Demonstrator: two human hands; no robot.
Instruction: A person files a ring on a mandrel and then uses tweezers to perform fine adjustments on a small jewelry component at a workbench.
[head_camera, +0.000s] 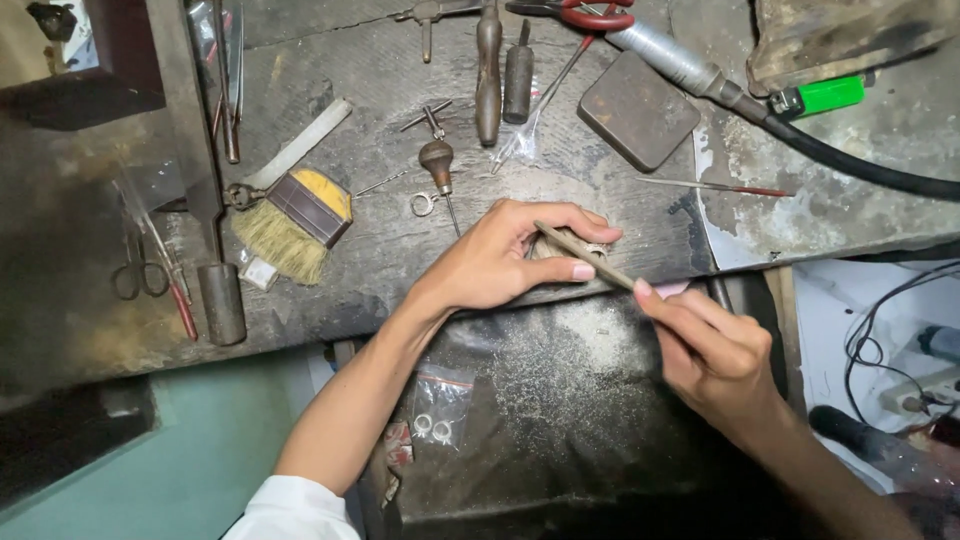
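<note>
My left hand (505, 255) rests on the edge of a worn wooden bench (380, 250) and pinches a small silver ring (596, 249) between thumb and fingers. My right hand (712, 345) grips a thin metal file (578, 251) that slants up to the left, with its tip lying across the ring. Below both hands a dark tray (560, 400) is dusted with pale filings. A small clear bag (440, 400) with two rings lies in it.
On the bench lie a yellow-backed brush (295, 222), small scissors (138, 272), wooden-handled tools (488, 70), a dark flat block (638, 108), a green lighter (820, 96), a loose ring (424, 204) and a black hose (860, 160). Cables lie at lower right (890, 340).
</note>
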